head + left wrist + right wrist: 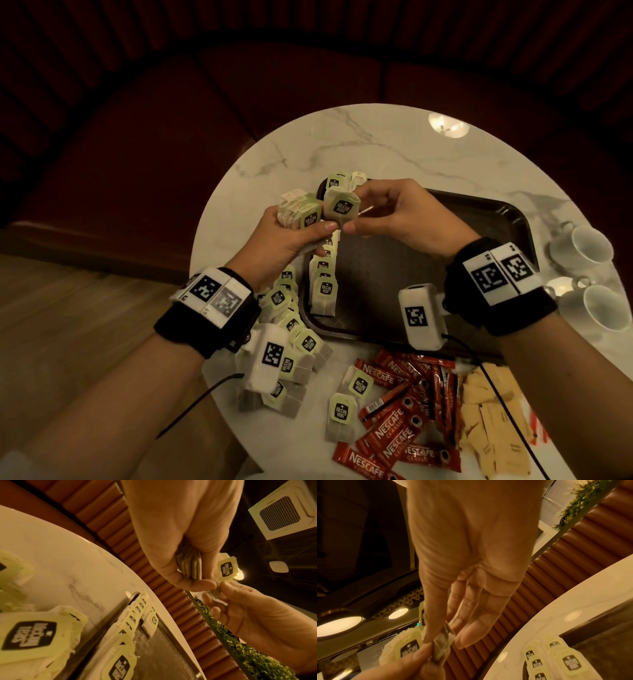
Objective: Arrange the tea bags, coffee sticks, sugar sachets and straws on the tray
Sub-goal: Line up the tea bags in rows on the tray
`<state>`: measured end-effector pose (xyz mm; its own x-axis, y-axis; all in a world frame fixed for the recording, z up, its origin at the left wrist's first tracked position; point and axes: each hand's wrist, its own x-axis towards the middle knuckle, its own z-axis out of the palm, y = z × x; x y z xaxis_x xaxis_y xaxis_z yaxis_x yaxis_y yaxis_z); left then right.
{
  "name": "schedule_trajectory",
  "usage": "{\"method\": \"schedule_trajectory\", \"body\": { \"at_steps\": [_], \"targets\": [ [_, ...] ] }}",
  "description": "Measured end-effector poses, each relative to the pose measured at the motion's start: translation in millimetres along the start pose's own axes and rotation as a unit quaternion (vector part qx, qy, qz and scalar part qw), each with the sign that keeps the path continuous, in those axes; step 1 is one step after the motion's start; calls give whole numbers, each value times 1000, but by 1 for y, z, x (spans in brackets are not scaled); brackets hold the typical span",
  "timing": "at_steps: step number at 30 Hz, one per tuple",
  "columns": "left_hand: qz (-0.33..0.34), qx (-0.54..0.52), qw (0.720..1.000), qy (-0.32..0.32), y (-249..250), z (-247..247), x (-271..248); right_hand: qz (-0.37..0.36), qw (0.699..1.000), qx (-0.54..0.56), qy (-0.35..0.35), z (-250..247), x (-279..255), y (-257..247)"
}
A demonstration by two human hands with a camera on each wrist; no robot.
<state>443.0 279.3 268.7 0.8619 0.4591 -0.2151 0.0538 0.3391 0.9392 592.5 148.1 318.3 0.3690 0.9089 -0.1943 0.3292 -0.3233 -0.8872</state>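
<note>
**Tea bags in both hands above the tray**

Head view: my left hand grips a stack of tea bags over the far left corner of the dark tray; my right hand pinches a single tea bag beside it. A row of tea bags lies along the tray's left edge. Nescafé coffee sticks and sugar sachets lie in front of the tray.

Left wrist view: my fingers curl round the stack.

Right wrist view: thumb and fingers pinch the bag.
</note>
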Motion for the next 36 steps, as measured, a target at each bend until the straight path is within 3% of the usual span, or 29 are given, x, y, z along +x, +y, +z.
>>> {"method": "schedule_trajectory", "body": {
  "at_steps": [16, 23, 29, 36],
  "targets": [
    [19, -19, 998, 55, 5, 4, 3, 42, 995, -8, 87, 10, 2, 34],
    [-35, -17, 996, 85, 5, 0, 2, 153, 970, 39, 186, -3, 14, 84],
    [-61, -17, 994, 89, 4, 0, -1, 254, 956, 16, 145, 4, 33, 111],
    [-73, -18, 991, 110, 1, -5, 0, 284, 945, 19, 162, 20, 43, 121]
  ]
}}
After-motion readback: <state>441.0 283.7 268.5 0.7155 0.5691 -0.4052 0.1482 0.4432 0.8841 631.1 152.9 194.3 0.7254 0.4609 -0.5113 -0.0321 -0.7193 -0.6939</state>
